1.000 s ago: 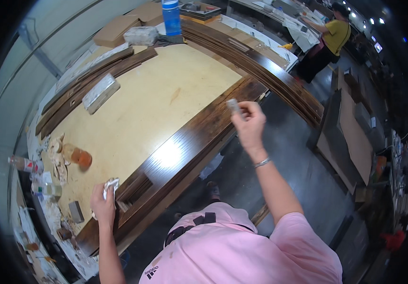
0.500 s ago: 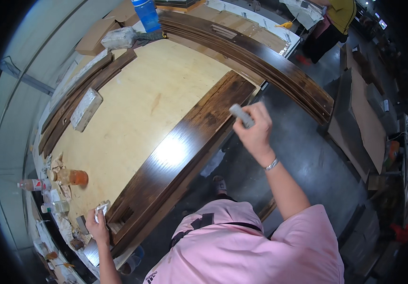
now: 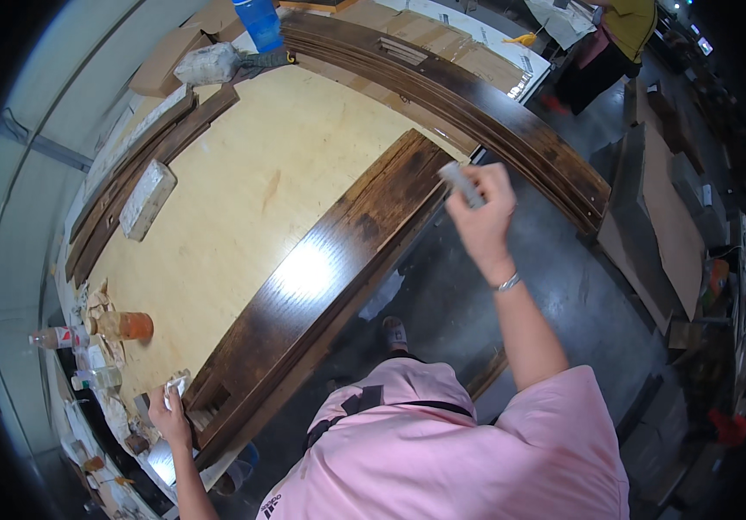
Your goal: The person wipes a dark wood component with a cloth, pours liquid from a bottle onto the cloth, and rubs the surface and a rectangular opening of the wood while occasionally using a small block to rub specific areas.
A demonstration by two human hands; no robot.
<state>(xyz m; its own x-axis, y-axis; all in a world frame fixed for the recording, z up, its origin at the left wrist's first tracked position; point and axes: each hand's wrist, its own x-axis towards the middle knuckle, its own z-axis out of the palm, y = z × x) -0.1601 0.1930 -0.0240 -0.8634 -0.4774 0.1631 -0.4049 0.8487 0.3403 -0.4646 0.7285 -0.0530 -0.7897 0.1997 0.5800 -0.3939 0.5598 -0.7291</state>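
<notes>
A long dark stained wooden board (image 3: 330,277) lies along the near edge of a pale plywood tabletop (image 3: 243,208). My right hand (image 3: 481,221) is raised past the board's far end, closed on a small grey block (image 3: 460,184). My left hand (image 3: 168,414) rests at the board's near end, gripping a crumpled pale rag (image 3: 175,384).
More dark wooden mouldings (image 3: 477,113) run along the table's far side and left side (image 3: 143,165). A white block (image 3: 148,198), an orange-filled jar (image 3: 126,326), bottles (image 3: 57,338) and a blue container (image 3: 259,22) stand on the table. Another person (image 3: 607,39) stands at the far right.
My right hand with the grey block has lifted off the board's far end and moved right, over the floor. My left hand stays at the near end with the rag.
</notes>
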